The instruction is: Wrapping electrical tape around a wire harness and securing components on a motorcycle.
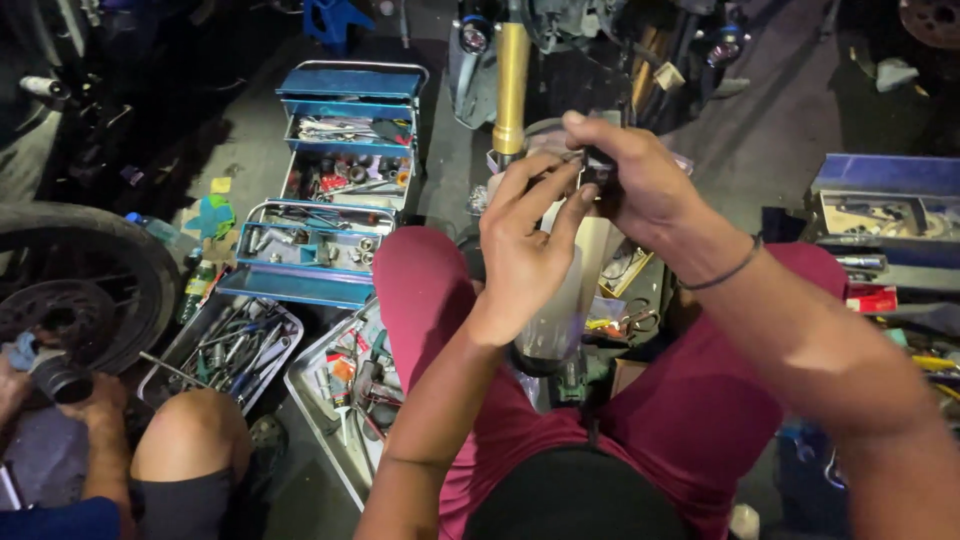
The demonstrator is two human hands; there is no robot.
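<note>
My left hand (520, 240) and my right hand (630, 180) meet in front of me, fingers pinched together on a small dark part (597, 168) held between them. The part is mostly hidden by my fingers. A black band circles my right wrist. Just beyond my hands stands a gold fork tube (511, 85) of a motorcycle. Under my hands, between my knees in maroon trousers (690, 400), a pale translucent cover (560, 310) stands upright.
A blue fold-out toolbox (340, 180) full of tools stands open at the left, with metal trays (215, 350) of tools in front of it. Another person's hands (60, 385) and knee work by a wheel (90, 270) at lower left. Another blue box (880, 205) sits at the right.
</note>
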